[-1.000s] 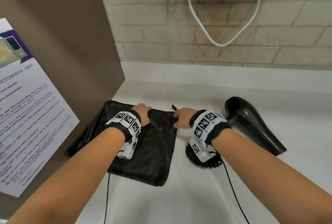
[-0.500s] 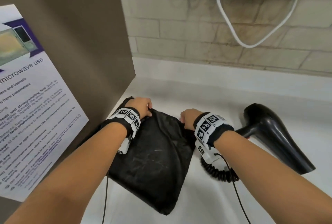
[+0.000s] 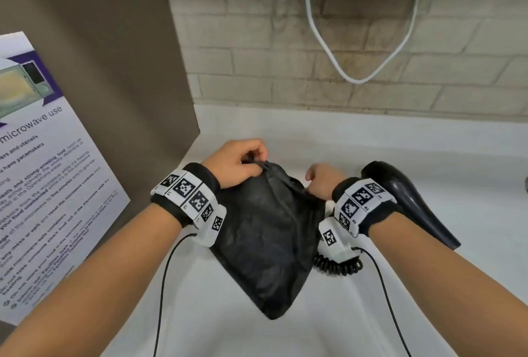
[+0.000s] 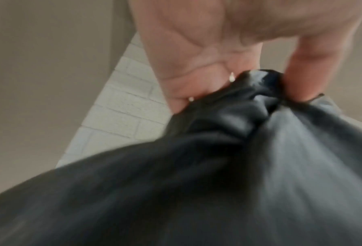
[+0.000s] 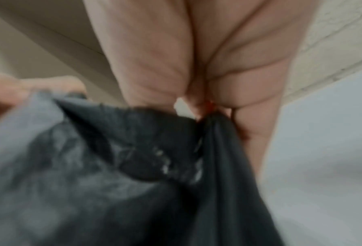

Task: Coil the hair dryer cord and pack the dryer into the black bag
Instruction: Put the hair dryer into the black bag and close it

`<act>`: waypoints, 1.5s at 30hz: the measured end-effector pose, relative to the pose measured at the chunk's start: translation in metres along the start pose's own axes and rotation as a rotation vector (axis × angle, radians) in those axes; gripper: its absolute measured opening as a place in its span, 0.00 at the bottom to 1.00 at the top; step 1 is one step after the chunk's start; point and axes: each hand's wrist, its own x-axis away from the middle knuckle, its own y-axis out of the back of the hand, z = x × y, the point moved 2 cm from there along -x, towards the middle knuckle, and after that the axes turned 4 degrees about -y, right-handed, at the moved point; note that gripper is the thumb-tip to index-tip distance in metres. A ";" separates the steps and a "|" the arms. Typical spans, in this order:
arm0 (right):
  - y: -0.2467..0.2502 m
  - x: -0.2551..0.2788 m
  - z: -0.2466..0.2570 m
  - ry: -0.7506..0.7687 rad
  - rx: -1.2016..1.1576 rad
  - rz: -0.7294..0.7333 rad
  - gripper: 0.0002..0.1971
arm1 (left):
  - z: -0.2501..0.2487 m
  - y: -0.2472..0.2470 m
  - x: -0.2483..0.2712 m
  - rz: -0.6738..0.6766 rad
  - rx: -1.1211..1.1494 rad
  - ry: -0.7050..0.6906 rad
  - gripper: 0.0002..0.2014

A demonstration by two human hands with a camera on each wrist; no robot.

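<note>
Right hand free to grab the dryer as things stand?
Probably not yet: the right hand grips the black bag rim, as does the left hand. The dryer lies unobstructed just right of it.

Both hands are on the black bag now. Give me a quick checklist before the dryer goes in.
1. Left hand grip on black bag rim: ok, fabric pinched.
2. Right hand grip on the opposite rim: ok.
3. Bag mouth wide enough for the dryer: not ok, it looks narrow and bunched.
4. Hair dryer within reach: ok, lying on the counter right of the bag.
5. Cord coiled: ok, coil beside the bag.
6. Bag empty inside: cannot tell.
</note>
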 end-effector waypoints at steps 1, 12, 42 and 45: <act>0.001 0.004 -0.001 0.024 -0.039 -0.045 0.11 | 0.002 -0.004 0.001 0.065 0.018 0.085 0.07; 0.007 0.037 0.017 0.333 -0.241 -0.177 0.18 | 0.078 -0.039 0.002 0.450 -0.716 0.746 0.31; -0.005 0.037 0.014 0.392 -0.026 -0.406 0.12 | 0.012 0.010 0.048 -0.288 -0.738 0.635 0.20; -0.023 0.033 0.010 0.204 0.323 -0.265 0.21 | 0.018 -0.012 0.047 -0.025 -0.833 0.713 0.40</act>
